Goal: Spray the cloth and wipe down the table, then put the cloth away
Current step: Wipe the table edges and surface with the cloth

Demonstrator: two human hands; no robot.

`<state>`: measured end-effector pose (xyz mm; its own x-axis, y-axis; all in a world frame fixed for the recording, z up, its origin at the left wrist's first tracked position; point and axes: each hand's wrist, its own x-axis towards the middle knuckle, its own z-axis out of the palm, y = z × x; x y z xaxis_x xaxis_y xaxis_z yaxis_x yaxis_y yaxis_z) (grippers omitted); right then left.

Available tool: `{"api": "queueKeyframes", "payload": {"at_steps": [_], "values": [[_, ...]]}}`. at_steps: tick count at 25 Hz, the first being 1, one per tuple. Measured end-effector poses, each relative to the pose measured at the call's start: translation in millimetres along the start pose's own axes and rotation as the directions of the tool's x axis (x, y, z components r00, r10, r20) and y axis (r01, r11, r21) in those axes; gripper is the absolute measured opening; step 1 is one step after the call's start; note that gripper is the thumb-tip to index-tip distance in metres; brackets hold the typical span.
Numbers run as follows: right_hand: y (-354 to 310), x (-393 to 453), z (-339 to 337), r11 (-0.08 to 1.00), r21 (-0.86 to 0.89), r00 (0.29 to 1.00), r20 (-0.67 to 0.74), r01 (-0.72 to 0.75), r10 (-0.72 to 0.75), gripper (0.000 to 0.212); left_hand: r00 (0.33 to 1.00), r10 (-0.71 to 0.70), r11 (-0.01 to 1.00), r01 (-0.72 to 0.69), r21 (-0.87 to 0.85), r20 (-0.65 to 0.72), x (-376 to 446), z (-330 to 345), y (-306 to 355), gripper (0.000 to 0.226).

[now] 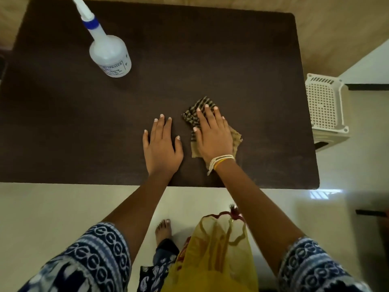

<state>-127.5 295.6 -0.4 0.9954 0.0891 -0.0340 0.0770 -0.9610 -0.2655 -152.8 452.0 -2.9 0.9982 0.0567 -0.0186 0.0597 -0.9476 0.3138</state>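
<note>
**Right hand flat on cloth, left hand flat on table**

Cloth (pixel 192 118): checked, crumpled, lies on the table (pixel 231 60), near the table's front edge and right of its middle. Dark checked part sticks out past the fingertips toward the far edge; a paler part shows on the right of the palm and near the wrist.

Right hand (pixel 211 135): palm down on the cloth, fingers straight and spread, pressing it to the table. Not curled round it, so no real grasp, just flat pressure. Pale threads and a yellow band at the wrist.

Left hand (pixel 161 144): just left of the cloth, apart from it. Palm down on the bare table, fingers straight, holding nothing.

Bottle (pixel 109 52): white spray bottle with blue collar, upright on the table, well apart from the cloth, toward the table's far left corner. Printed label on its lower part, text too small to read fully. Nozzle runs out of the top of the view.

Table: dark brown, rounded corners, fills most of the view.

Off the table's right edge: white perforated plastic basket (pixel 324 106), just beside the table.

Below the table's front edge: pale floor, one bare foot (pixel 163 230), yellow cloth (pixel 212 256) hanging from the person's front, blue-and-white patterned sleeves on both arms.
</note>
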Motion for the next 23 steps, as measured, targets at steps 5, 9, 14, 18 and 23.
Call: {"api": "queueKeyframes", "payload": {"at_steps": [5,9,14,18,23], "values": [[112,-35,-27,0.905,-0.022,0.901,-0.107,-0.426,0.421,0.056,0.992,0.104,0.994,-0.103,-0.022,0.076,0,-8,-11,0.053],[120,-86,-28,0.656,0.14,0.633,-0.176,-0.742,0.754,0.058,0.988,0.141,0.99,-0.142,0.013,0.06,-20,-37,-72,0.05],[2,-34,-6,0.54,0.214,0.515,-0.165,-0.814,0.841,0.058,0.997,-0.065,0.996,0.067,0.063,-0.035,-68,-64,-172,0.052],[-160,16,36,0.889,0.09,0.887,-0.077,-0.449,0.456,0.058,0.986,-0.165,0.974,0.16,0.159,0.022,-93,-70,-222,0.062],[-271,-12,69,0.972,0.015,0.958,0.163,0.235,-0.235,0.054,0.99,-0.102,0.949,0.069,0.307,0.093,-107,-66,-243,0.071]]}}
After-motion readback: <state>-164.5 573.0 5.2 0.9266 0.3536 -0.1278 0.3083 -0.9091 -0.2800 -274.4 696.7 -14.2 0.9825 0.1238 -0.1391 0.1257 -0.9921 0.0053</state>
